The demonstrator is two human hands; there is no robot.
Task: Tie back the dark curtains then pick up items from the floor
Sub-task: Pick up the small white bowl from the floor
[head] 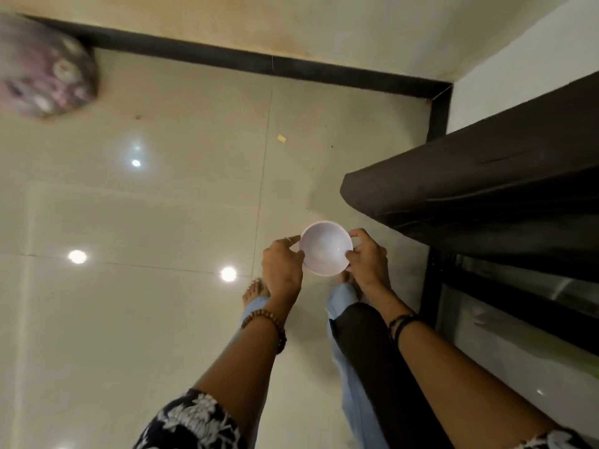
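Head view: at the far left edge a round cushion with a purple and white floral pattern (pixel 45 68) is seen, blurred, close to the black skirting board (pixel 227 58) that runs along the cream wall. The glossy beige tiled floor (pixel 162 205) fills most of the picture, and bright round ceiling lights are reflected in it. A small yellow scrap (pixel 281 139) lies on a tile near the centre, well apart from the hands.

Lower in the picture, the left hand (pixel 282 270) is held above the floor, with a brown beaded bracelet (pixel 269 325) on its wrist and a dark sleeve with white flowers (pixel 191 422) at the elbow. Its thumb and fingers are pinched on the left rim of a small round pale pink bowl (pixel 325 247). The bowl is lifted off the floor, between the two hands, with its opening turned towards the camera; it is seen just above the person's bare feet and pale blue trousers (pixel 340 315).

The right hand (pixel 368 259) is closed on the right rim of the same bowl, with the fingers curled around the edge. Black cords (pixel 400 322) are worn on its wrist.

At the right, the dark brown curtain (pixel 486 189) hangs in folds, its lower edge just beside the bowl but not touching it. Below it a black window frame (pixel 431 286) with glass is seen.
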